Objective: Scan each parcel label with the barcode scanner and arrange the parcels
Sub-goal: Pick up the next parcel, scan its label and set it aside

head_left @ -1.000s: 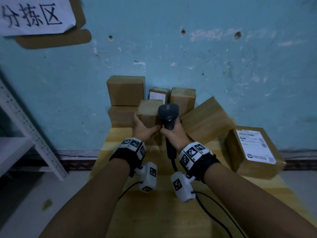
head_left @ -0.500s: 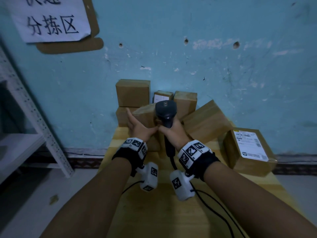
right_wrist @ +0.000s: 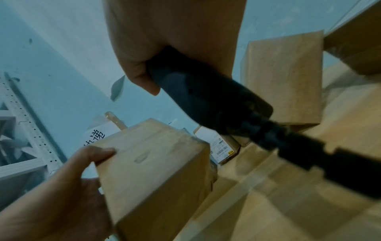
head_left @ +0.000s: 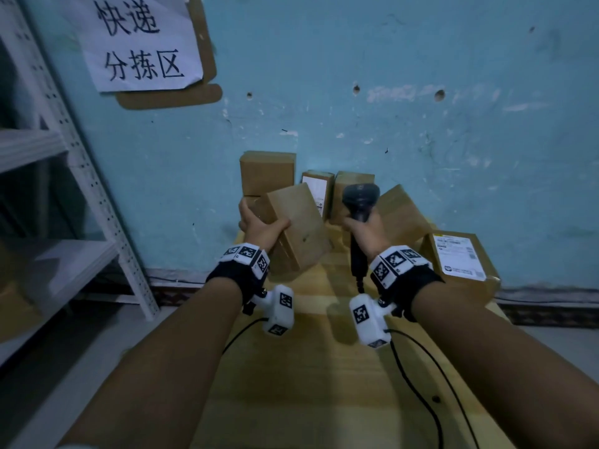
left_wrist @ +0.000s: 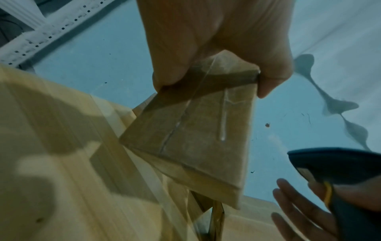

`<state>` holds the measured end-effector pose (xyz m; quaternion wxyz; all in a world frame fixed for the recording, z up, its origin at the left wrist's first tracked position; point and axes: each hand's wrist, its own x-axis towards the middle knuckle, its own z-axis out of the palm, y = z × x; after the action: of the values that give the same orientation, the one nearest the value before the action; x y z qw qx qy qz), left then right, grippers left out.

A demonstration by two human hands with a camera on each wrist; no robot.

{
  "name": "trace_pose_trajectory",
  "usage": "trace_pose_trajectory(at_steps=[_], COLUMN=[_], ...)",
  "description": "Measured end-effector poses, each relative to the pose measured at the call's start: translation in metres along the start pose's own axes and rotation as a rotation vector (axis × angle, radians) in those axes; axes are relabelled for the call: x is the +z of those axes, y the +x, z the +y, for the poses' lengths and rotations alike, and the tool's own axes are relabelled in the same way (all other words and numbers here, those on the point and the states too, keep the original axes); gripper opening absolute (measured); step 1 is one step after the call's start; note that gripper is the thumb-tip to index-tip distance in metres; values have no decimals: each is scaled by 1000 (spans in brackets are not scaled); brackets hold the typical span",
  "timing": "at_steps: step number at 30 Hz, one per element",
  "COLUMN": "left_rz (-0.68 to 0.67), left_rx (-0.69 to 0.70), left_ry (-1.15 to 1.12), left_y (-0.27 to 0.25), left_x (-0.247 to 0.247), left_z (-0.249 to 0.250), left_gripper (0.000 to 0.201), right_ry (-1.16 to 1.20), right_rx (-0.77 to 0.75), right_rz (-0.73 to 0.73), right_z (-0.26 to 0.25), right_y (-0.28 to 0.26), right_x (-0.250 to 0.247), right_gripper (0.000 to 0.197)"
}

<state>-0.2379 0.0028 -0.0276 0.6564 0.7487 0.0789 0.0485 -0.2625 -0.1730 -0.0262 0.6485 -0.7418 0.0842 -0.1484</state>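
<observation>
My left hand (head_left: 259,226) grips a plain brown cardboard parcel (head_left: 299,228), lifted and tilted above the wooden table (head_left: 324,384); no label shows on its visible faces. The left wrist view shows the same parcel (left_wrist: 198,137) with its taped seam, my fingers (left_wrist: 206,48) curled over its top edge. My right hand (head_left: 364,233) holds the dark barcode scanner (head_left: 359,200) upright by its handle, just right of the parcel. In the right wrist view the scanner handle (right_wrist: 206,97) runs out of my fist beside the parcel (right_wrist: 156,171).
Several more parcels are stacked against the blue wall, one with a white label (head_left: 316,192). A labelled parcel (head_left: 460,257) lies at the table's right edge. The scanner cable (head_left: 418,384) trails across the table. A white metal shelf (head_left: 81,176) stands at the left.
My left hand has lifted the parcel off the stack and pulled it toward me and left, tilting it. The scanner hand shifted right, away from the parcel. My head tipped up.
</observation>
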Motion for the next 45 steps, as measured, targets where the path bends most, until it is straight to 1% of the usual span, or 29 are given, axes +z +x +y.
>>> trace_pose_trajectory(at_steps=[3, 5, 7, 9, 10, 12, 14, 16, 18, 20, 22, 24, 25, 27, 28, 30, 32, 35, 36, 38, 40, 41, 42, 43, 45], left_rz=[-36, -46, -57, -80, -94, -116, -140, -188, -222, -290, -341, -336, -330, -310, -307, -306, -306, -314, -322, -341, -342, -328, -310, -297, -281], left_rx=[7, 7, 3, 7, 11, 11, 1, -1, 28, 98, 188, 240, 248, 273, 282, 293, 296, 288, 284, 267, 250, 243, 234, 221, 192], left_ry=[-60, -106, -150, -192, -204, -211, -215, -189, -153, -40, 107, 175, 170, 144, 133, 130, 127, 127, 131, 133, 121, 108, 92, 73, 46], left_y=[-6, -10, -15, -20, -21, -21, 1, 0, -24, -32, -33, -34, -34, -34, -34, -33, -33, -32, -32, -30, -30, -29, -29, -29, -28], left_x=[-3, -3, -4, -4, -4, -5, -4, -7, -14, -18, -20, -20, -20, -19, -19, -19, -18, -18, -18, -19, -20, -20, -20, -19, -18], left_z=[2, 4, 7, 11, 13, 12, -6, -7, 7, 8, 4, -2, -4, -10, -13, -17, -18, -19, -19, -20, -20, -21, -21, -22, -24], left_gripper=[93, 89, 87, 85, 87, 106, 121, 123, 116, 114, 118, 119, 118, 117, 117, 115, 114, 114, 114, 114, 112, 111, 108, 105, 100], right_ry=[-4, 9, 28, 65, 81, 103, 109, 92, 68, 57, 90, 119, 128, 127, 126, 115, 101, 105, 105, 107, 108, 110, 114, 119, 131], right_rx=[32, 47, 69, 112, 121, 131, 124, 107, 82, 72, 83, 81, 77, 84, 90, 108, 112, 105, 103, 110, 114, 124, 131, 144, 169], right_rz=[-21, -37, -62, -94, -112, -131, -130, -97, -62, -25, 0, 13, 16, 27, 31, 29, 20, 11, 7, -7, -4, -1, 6, 8, 19], right_z=[2, 1, 0, -1, -2, -3, -3, 0, 4, 8, 12, 15, 16, 18, 20, 25, 29, 31, 30, 29, 31, 32, 33, 34, 37], right_y=[-5, -9, -13, -15, -16, -18, -19, -18, -18, -17, -16, -16, -17, -18, -18, -16, -16, -18, -19, -19, -17, -15, -15, -14, -12], right_x=[-7, -7, -6, -3, -2, -1, -2, -4, -8, -12, -15, -17, -18, -17, -17, -17, -16, -17, -17, -18, -19, -20, -21, -21, -21], right_gripper=[31, 27, 30, 40, 42, 44, 48, 50, 45, 33, 29, 31, 28, 17, 15, 22, 25, 23, 21, 10, 15, 14, 8, 11, 35])
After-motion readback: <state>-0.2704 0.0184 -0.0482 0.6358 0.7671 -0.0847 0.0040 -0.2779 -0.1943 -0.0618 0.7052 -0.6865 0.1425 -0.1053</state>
